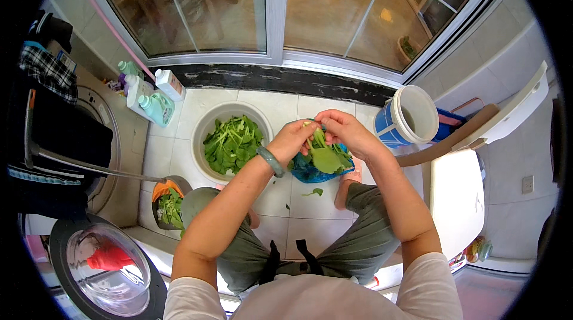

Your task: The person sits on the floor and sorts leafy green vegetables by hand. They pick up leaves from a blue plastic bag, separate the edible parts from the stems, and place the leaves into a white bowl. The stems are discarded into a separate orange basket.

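A sprig of leafy greens [326,159], with one broad leaf hanging down, is held between my two hands. My left hand [293,141], below a jade-coloured bangle, is closed on its stem end. Beside it, the fingers of my right hand [344,130] are pinched at the same stem. Under the hands a blue plastic bag [305,172] with more greens lies on the floor, partly hidden by the sprig. To the left stands a pale grey basin [199,152] holding a heap of picked green leaves [231,148].
A dustpan [187,185] with leaf scraps and an orange broom [165,189] is by my left knee. Bottles [157,109] stand near a washing machine [128,141] with its round door [59,260] open. A white-and-blue bucket [391,124] is at right. A loose leaf [314,192] lies on the tiles.
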Motion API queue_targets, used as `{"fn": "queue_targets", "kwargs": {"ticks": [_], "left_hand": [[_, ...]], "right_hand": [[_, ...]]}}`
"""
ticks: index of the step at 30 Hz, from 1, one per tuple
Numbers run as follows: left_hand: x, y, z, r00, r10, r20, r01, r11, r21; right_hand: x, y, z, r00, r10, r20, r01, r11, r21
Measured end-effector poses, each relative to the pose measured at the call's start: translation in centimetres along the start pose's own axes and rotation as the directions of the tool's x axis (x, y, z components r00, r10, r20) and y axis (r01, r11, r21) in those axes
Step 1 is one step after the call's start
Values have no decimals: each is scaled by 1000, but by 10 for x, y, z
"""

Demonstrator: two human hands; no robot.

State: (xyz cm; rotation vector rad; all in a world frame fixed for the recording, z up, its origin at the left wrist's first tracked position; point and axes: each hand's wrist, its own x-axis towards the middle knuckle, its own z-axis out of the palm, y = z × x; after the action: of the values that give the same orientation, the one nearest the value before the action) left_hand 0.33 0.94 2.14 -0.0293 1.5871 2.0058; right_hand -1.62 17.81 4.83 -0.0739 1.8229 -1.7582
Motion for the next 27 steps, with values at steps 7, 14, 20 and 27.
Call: {"fn": "queue_targets", "kwargs": {"ticks": [7, 14, 20, 27], "left_hand": [[-1, -1, -7, 962, 231, -143, -196, 955, 223], [-11, 17, -20, 965, 78, -252, -129, 973, -194], [-18, 16, -14, 999, -43, 9, 44, 971, -233], [-16, 13, -10, 998, -29, -63, 22, 994, -106]], "right_hand": [[-9, 0, 3, 994, -58, 89, 76, 974, -215], [-13, -8, 1, 988, -153, 1, 132, 846, -516], [-14, -2, 5, 984, -155, 93, 178, 918, -355], [-11, 2, 13, 969, -243, 39, 230, 834, -502]]}}
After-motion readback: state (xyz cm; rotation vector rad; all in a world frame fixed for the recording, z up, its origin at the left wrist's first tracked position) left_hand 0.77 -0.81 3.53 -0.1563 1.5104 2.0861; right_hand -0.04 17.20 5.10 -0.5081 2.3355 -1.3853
